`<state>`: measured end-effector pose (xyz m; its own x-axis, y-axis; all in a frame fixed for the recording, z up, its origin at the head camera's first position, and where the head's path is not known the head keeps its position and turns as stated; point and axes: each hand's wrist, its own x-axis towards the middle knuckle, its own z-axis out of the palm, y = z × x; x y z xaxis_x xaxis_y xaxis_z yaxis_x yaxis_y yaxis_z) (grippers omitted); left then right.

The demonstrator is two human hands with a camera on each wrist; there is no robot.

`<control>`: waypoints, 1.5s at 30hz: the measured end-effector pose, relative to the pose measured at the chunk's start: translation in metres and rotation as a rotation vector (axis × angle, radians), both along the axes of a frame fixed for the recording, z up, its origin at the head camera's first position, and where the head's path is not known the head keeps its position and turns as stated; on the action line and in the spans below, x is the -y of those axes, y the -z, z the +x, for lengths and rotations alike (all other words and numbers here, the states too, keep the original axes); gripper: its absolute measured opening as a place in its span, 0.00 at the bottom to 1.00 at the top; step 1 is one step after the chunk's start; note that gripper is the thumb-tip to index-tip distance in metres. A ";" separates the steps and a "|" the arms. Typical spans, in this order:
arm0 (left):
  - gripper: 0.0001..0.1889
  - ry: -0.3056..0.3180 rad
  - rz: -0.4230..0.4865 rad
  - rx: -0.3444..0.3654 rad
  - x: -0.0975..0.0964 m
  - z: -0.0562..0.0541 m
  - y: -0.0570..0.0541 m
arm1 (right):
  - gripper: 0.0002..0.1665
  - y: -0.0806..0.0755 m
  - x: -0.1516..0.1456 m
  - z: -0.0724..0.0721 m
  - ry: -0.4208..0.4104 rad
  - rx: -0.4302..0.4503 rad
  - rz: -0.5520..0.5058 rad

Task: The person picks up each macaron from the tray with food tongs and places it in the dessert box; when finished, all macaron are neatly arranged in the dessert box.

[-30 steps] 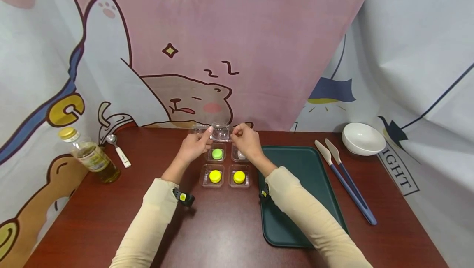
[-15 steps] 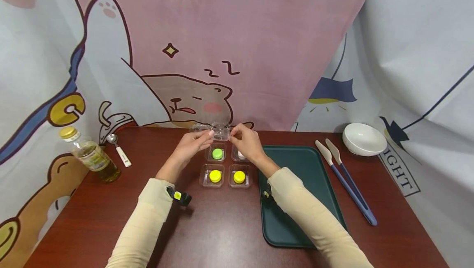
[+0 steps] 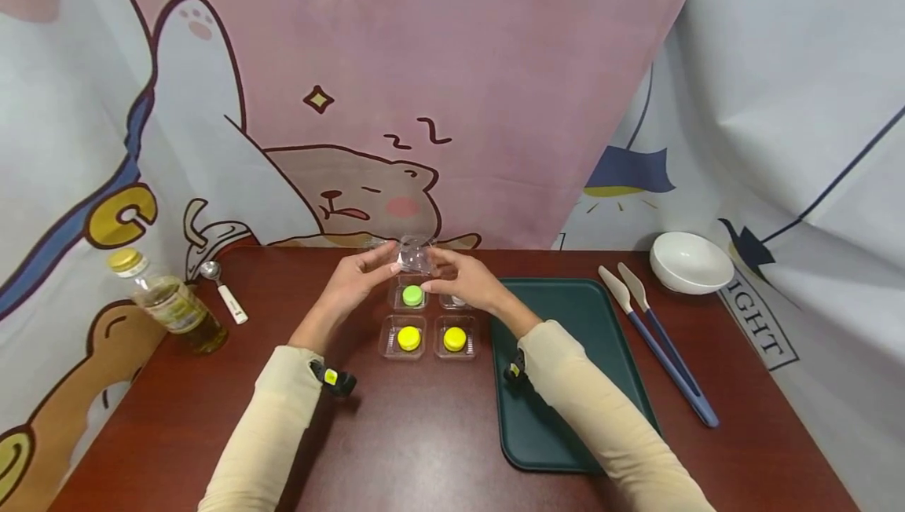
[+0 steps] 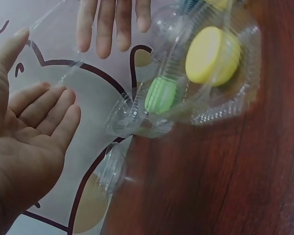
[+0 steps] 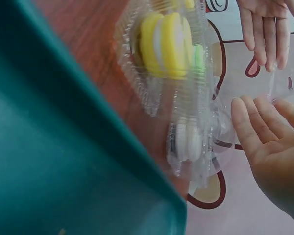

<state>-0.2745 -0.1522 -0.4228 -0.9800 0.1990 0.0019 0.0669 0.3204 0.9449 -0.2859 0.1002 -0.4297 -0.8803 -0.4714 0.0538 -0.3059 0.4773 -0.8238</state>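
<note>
Between my hands is a thin clear plastic box (image 3: 413, 254), held up behind the macarons. My left hand (image 3: 359, 276) holds its left side, thumb in front and fingers behind. My right hand (image 3: 470, 280) has its fingers straight against the right side, the thumb apart and lower. Just in front sit clear boxes with macarons: a green macaron (image 3: 412, 296) at back left, a white macaron (image 5: 188, 139) partly hidden by my right hand at back right, and two in front, a left yellow macaron (image 3: 408, 338) and a right yellow macaron (image 3: 455, 339).
A dark green tray (image 3: 558, 410) lies under my right forearm. Right of it are blue-handled tongs (image 3: 661, 351) and a white bowl (image 3: 691, 263). At left stand an oil bottle (image 3: 173, 308) and a small scoop (image 3: 225, 294). A printed cloth (image 3: 509, 104) hangs along the table's back edge.
My right hand has loosened from a pinch at the plastic's edge, its thumb dropping away from the fingers. The clear plastic has tilted and shifted slightly left. The macarons stay in place.
</note>
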 end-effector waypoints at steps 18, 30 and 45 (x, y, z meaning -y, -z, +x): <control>0.36 0.119 -0.030 -0.061 0.009 0.001 0.009 | 0.45 0.002 0.001 0.004 0.014 -0.066 0.008; 0.41 0.131 -0.403 -0.156 0.018 0.001 0.021 | 0.51 0.004 0.013 0.011 0.084 -0.198 0.265; 0.41 0.162 -0.431 -0.161 0.030 -0.001 0.028 | 0.49 0.007 0.017 0.010 0.066 -0.251 0.401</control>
<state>-0.2751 -0.1819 -0.4510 -0.9304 0.3650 0.0345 0.2824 0.6536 0.7022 -0.2759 0.0832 -0.4369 -0.8921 -0.4421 0.0933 -0.4301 0.7677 -0.4751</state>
